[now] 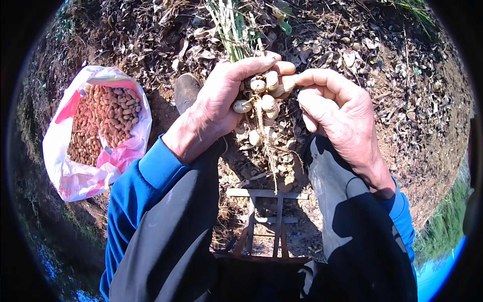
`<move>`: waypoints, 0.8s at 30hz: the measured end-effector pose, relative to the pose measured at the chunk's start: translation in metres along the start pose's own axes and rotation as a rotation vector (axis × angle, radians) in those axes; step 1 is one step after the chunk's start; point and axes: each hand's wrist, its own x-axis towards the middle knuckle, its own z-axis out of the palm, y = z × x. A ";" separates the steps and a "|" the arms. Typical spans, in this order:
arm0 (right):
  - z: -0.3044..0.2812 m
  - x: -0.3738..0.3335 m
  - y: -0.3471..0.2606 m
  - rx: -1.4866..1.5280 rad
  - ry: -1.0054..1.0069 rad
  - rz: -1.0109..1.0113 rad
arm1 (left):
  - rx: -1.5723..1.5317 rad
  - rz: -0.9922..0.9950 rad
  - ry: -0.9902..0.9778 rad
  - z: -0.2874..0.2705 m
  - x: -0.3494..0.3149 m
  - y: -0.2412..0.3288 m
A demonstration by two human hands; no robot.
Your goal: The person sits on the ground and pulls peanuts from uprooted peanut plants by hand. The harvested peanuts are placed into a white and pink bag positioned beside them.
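Note:
My left hand (221,93) is closed around a peanut plant (232,35), its green stems pointing away and its roots hanging toward me. Pale peanut pods (269,104) cluster on the roots beside my left fingers and palm. From the right, my right hand (339,108) reaches in with thumb and index finger pinched at a peanut pod (282,89) on the cluster's right side. The other right fingers are curled in, and their tips are partly hidden.
A white and pink plastic bag (59,173), full of loose peanuts (108,118), stands at the left. Dry leaves (347,55) litter the soil. Between my legs is a metal frame (264,220). A dark shoe (187,90) shows beyond my left forearm.

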 end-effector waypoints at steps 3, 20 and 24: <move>0.007 0.005 0.020 -0.106 -0.023 -0.030 | -0.037 0.033 0.002 -0.007 -0.005 -0.002; 0.024 0.020 0.031 -0.093 0.085 -0.239 | -0.090 0.020 -0.030 0.002 -0.003 -0.007; 0.021 0.025 0.040 -0.478 0.183 -0.481 | -0.035 -0.058 0.088 -0.006 -0.005 -0.010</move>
